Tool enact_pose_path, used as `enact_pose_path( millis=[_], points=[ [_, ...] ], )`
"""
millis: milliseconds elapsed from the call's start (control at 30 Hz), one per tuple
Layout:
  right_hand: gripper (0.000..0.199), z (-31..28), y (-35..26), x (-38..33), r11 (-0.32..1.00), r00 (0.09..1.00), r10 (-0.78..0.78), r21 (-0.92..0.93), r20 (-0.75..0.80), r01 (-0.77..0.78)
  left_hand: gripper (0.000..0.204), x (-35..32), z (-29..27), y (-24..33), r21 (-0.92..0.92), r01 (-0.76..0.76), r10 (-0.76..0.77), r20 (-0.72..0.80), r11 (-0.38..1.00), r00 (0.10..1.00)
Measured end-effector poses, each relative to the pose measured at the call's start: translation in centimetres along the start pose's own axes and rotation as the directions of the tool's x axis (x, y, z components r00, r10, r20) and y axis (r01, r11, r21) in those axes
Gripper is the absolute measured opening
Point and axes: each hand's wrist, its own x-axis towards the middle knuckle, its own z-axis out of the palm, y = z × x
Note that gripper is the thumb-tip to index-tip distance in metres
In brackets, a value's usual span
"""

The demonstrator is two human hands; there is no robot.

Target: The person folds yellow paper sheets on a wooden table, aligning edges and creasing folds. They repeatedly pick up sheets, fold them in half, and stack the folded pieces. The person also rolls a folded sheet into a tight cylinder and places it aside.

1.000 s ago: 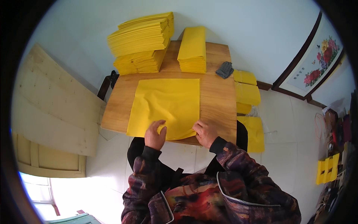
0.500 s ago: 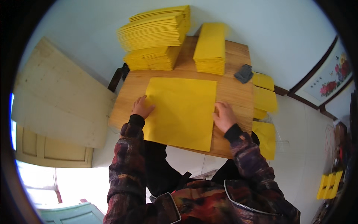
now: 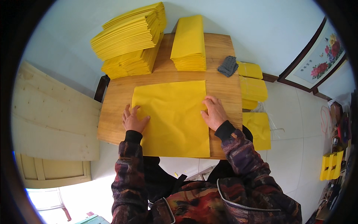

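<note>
A flat, roughly square piece of yellow fabric (image 3: 173,123) lies in front of me, its near edge at the table's front edge. Soft creases run across it. My left hand (image 3: 135,120) rests at its left side with fingers spread and the thumb on the cloth. At the right edge, my right hand (image 3: 215,114) lies with bent fingers and the thumb apart, touching the fabric's border. I cannot tell whether the piece is a single sheet or a bag.
On the wooden table (image 3: 115,112) stand a tall pile of folded yellow fabric (image 3: 128,35) at the back left and a neater yellow stack (image 3: 189,41) beside it. A grey cloth (image 3: 228,66) lies at the right. More yellow bundles (image 3: 253,89) sit beyond the right edge.
The view has shifted, so the table's things appear farther left. My left fingers have spread wider, and the right thumb has come apart from the fingers. The fabric shows more creases.
</note>
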Motion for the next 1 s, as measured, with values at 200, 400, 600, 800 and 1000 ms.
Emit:
enact_pose_path(
  millis=[200, 400, 600, 800, 1000],
  points=[
    [0.031, 0.2, 0.0, 0.0, 1.0, 0.999, 0.007, -0.008, -0.038, -0.007, 0.056, 1.7, 0.7, 0.6, 0.018, -0.27, 0.263, 0.162, 0.963, 0.951],
    [0.032, 0.7, 1.0, 0.3, 0.992, 0.996, 0.031, 0.128, -0.084, -0.02, 0.059, 3.0, 0.7, 1.4, -0.094, -0.302, 0.317, 0.291, 0.948, 0.903],
    [0.034, 0.7, 3.1, 4.8, 0.995, 0.983, 0.1, -0.014, -0.151, -0.104, 0.06, 2.2, 0.1, 2.3, 0.05, -0.334, 0.322, 0.161, 0.941, 0.933],
    [0.034, 1.6, 3.4, 5.6, 0.996, 0.992, 0.091, 0.016, -0.09, -0.089, 0.061, 2.8, 0.5, 1.9, -0.088, -0.159, 0.175, 0.221, 0.983, 0.959],
    [0.031, 2.4, 3.9, 5.5, 0.996, 0.976, -0.009, 0.088, -0.219, 0.029, 0.056, 1.6, 0.1, 5.0, 0.07, -0.315, 0.311, 0.062, 0.946, 0.948]
  ],
)
